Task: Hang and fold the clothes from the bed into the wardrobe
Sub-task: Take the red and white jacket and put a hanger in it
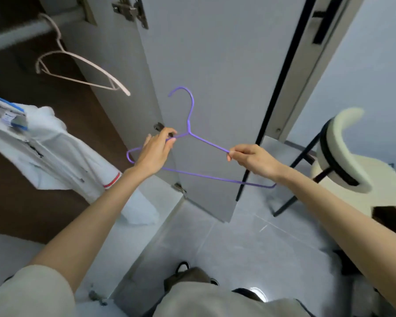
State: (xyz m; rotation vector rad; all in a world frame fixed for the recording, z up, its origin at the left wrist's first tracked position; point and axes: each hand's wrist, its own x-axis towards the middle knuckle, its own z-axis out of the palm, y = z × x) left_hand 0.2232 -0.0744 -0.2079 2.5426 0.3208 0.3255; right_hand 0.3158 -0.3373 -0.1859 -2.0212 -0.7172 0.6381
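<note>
A purple wire hanger (191, 110) is held bare, with no garment on it, in front of the open grey wardrobe door (215, 65). My left hand (156, 152) grips its left shoulder wire near the neck. My right hand (249, 157) pinches the right shoulder wire. A pale pink empty hanger (82, 62) hangs on the wardrobe rail (21, 30) at upper left. Below it a white garment (55, 152) with blue collar trim and a red cuff stripe hangs inside the wardrobe.
A cream chair (352, 161) with black metal legs stands at the right, close to my right forearm. The wardrobe's dark brown interior (14, 202) fills the left. Grey floor tiles (238, 243) lie below, with my shoes at the bottom.
</note>
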